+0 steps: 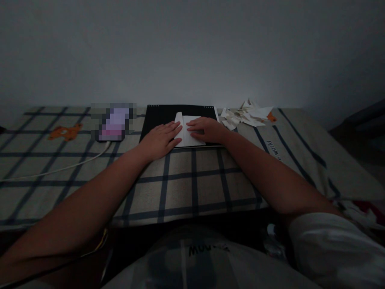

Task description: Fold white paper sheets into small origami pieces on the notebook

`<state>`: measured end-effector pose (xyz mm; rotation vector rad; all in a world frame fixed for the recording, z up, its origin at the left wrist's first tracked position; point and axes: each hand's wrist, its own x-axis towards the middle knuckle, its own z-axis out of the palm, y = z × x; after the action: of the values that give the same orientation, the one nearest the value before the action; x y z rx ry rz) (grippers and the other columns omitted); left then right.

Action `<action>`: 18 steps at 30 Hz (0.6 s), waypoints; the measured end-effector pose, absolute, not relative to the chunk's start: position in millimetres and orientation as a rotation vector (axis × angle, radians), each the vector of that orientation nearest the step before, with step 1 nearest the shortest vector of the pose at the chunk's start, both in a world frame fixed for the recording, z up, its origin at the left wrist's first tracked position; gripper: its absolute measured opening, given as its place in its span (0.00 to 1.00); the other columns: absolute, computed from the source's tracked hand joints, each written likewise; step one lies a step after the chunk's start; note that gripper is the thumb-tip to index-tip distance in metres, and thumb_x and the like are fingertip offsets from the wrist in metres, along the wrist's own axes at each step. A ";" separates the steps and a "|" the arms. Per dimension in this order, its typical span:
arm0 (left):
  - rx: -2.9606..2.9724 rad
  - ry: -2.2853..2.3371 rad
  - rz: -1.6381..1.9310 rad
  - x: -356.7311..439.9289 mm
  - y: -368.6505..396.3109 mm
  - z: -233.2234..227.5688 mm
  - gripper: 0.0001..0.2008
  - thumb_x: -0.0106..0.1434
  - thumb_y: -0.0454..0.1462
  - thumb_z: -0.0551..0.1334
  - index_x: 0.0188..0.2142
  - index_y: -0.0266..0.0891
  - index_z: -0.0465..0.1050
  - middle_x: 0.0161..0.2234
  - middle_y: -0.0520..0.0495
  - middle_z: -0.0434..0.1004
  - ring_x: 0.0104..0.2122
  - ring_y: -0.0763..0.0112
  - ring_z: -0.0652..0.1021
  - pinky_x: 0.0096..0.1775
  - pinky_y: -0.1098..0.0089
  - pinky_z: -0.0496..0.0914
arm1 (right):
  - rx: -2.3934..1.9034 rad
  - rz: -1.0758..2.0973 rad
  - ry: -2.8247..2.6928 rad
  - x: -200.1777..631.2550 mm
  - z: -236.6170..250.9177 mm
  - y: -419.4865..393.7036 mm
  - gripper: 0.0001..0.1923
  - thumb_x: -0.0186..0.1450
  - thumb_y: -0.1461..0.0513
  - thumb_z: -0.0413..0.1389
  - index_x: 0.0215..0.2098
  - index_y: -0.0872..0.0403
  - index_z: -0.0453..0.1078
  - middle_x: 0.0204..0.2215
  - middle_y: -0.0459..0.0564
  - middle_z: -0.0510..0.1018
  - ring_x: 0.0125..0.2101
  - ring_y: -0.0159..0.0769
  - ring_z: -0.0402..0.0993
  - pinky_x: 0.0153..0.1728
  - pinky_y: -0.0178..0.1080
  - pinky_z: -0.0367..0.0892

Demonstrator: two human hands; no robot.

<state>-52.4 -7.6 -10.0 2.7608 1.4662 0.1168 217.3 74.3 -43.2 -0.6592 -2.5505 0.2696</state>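
Note:
A partly folded sheet of white paper (188, 139) lies on a black board or pad (168, 112) with small holes along its far edge. My left hand (161, 140) rests flat over the paper's left edge, fingers stretched out and pointing right. From the other side my right hand (209, 129) lies on the paper, its fingers spread apart and touching the surface. A narrow folded strip stands out at the paper's left, between the two hands. Part of the sheet is hidden under the fingers.
Torn or folded white paper scraps (248, 114) are heaped right of the black board. To the left lies a blurred-out phone (114, 124) with a white cable (75, 163). A checked cloth (180, 188) covers the table, which meets a grey wall (192, 52) behind.

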 end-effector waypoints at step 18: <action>2.825 1.429 0.055 -50.0 -4.3 -12.7 0.35 0.81 0.49 0.44 0.78 0.31 0.58 0.79 0.37 0.56 0.77 0.47 0.61 0.75 0.47 0.58 | -0.639 0.245 -2.540 218.7 -44.1 75.1 0.20 0.73 0.54 0.59 0.58 0.52 0.84 0.58 0.57 0.86 0.61 0.48 0.81 0.65 0.54 0.73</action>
<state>-50.0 -4.3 -12.7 2.8248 1.4290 0.0548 218.7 75.1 -44.1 -0.6394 -2.5404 0.2454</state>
